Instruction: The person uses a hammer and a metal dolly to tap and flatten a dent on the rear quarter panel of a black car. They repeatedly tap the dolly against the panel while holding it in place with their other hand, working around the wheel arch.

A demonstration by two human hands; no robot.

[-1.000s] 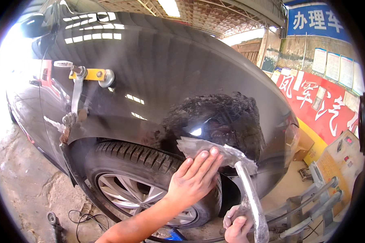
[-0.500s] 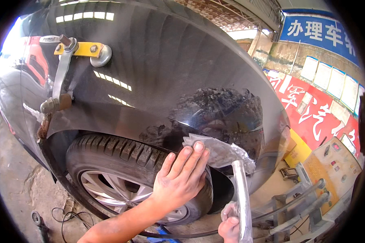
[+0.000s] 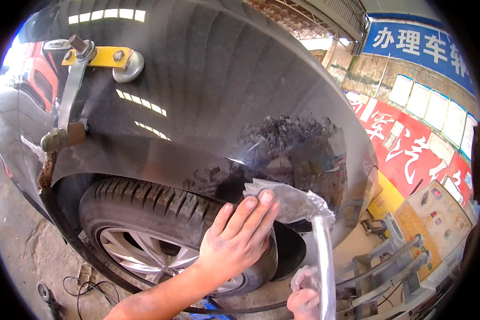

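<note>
The dark car fender [image 3: 197, 90] fills the middle, with a scuffed, blackened patch above the wheel arch. A silver-grey metal piece with a jagged left edge [image 3: 290, 201] lies along the arch edge. My left hand [image 3: 239, 232] rests with flat, outstretched fingers, its fingertips over that piece's left part. My right hand [image 3: 305, 293], at the lower edge, is closed round a long silver metal bar [image 3: 324, 261]. The bar stands nearly upright, its upper end at the right end of the jagged piece. Whether the two are joined I cannot tell.
The tyre [image 3: 138, 200] and wheel sit below the arch. A yellow-barred clamp fixture [image 3: 104, 57] is attached to the body at left. A control box with cables [image 3: 434, 224] stands at right. A black cord [image 3: 82, 290] lies on the floor. Red and blue signs hang behind.
The bar's upper end has moved up and slightly right, meeting the right end of the jagged piece. My left hand stays on the piece. The view has shifted slightly.
</note>
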